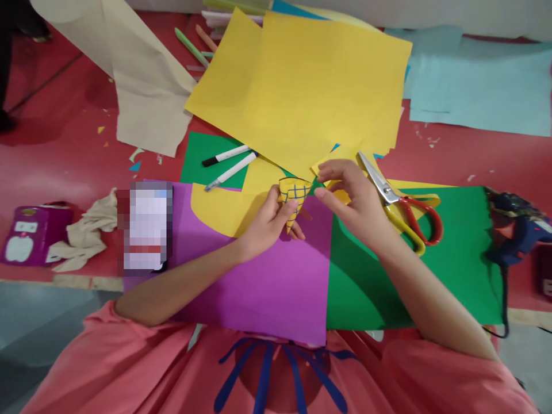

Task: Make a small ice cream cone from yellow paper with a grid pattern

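A craft room: coloured paper sheets (302, 86), scissors (401, 204), glue gun (513, 230).

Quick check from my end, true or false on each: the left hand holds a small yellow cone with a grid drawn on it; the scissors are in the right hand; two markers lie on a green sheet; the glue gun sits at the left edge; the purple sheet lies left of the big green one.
1. The left hand holds a small yellow paper cone with a blue grid: true.
2. The right hand holds the scissors: false; they lie on the paper beside that hand.
3. Two markers lie on a green sheet: true.
4. The glue gun sits at the left edge: false; it is at the right.
5. The purple sheet lies left of the big green sheet: true.
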The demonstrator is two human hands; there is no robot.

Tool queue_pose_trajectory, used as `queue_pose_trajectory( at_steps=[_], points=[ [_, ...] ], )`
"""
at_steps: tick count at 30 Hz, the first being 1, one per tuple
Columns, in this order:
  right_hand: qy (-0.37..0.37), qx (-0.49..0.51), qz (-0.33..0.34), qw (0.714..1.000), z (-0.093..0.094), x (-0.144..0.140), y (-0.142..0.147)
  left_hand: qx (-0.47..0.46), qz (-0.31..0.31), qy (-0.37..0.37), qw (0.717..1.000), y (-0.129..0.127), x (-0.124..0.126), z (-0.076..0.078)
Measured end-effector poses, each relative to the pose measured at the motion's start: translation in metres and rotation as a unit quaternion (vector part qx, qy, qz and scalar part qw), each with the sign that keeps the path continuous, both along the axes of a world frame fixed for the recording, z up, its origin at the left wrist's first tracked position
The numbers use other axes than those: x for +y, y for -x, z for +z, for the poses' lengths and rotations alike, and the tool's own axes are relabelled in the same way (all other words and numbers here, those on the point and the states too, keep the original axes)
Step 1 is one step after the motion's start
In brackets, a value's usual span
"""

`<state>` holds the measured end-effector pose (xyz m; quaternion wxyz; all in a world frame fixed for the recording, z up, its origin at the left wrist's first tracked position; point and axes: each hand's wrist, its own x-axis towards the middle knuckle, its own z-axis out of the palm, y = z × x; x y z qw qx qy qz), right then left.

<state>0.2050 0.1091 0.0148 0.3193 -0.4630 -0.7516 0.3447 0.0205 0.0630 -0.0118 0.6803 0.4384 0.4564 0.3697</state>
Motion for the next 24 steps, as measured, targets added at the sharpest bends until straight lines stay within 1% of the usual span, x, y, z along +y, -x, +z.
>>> queue_pose_trajectory(
  at_steps=[2, 4, 5, 6, 8, 10, 12, 14, 16, 17, 21, 22, 24],
  points=[
    [-0.032, -0.077, -0.024, 0.996, -0.003, 0.001, -0.013, 0.001, 0.013, -0.003, 1.000, 0.000, 0.000, 0.001],
    [-0.070, -0.162, -0.069, 0.982, -0.004, 0.003, -0.026, 0.003, 0.019, -0.003, 1.000, 0.000, 0.000, 0.001],
    [-0.092, -0.195, -0.081, 0.973, -0.004, 0.003, -0.032, 0.004, 0.020, -0.001, 1.000, 0.001, 0.000, 0.002],
    [-0.109, -0.222, -0.077, 0.966, -0.005, 0.003, -0.036, 0.006, 0.021, 0.002, 1.000, 0.001, 0.001, 0.001],
    [-0.129, -0.257, -0.044, 0.957, -0.007, 0.001, -0.043, 0.007, 0.020, 0.008, 1.000, 0.001, 0.001, 0.001],
    [-0.127, -0.275, -0.026, 0.953, -0.012, 0.003, -0.047, 0.004, 0.018, 0.011, 1.000, 0.001, 0.001, 0.001],
    [-0.116, -0.282, -0.049, 0.951, -0.015, 0.009, -0.050, 0.001, 0.016, 0.010, 1.000, 0.001, 0.001, 0.000],
    [-0.085, -0.282, -0.077, 0.953, -0.015, 0.020, -0.051, 0.005, 0.018, 0.005, 1.000, 0.001, 0.001, -0.001],
    [-0.046, -0.283, -0.078, 0.955, -0.009, 0.031, -0.051, 0.010, 0.021, -0.002, 1.000, 0.001, 0.002, -0.001],
    [-0.036, -0.298, -0.074, 0.951, -0.005, 0.036, -0.050, 0.010, 0.022, -0.005, 1.000, 0.001, 0.002, -0.001],
    [-0.042, -0.407, -0.069, 0.910, 0.011, 0.039, -0.050, -0.003, 0.013, -0.010, 1.000, 0.002, 0.004, 0.001],
    [-0.040, -0.418, -0.059, 0.906, 0.013, 0.038, -0.052, -0.003, 0.009, -0.014, 1.000, 0.003, 0.004, 0.002],
    [-0.022, -0.415, -0.031, 0.909, 0.014, 0.036, -0.057, 0.003, 0.001, -0.021, 1.000, 0.003, 0.004, 0.003]
  ],
)
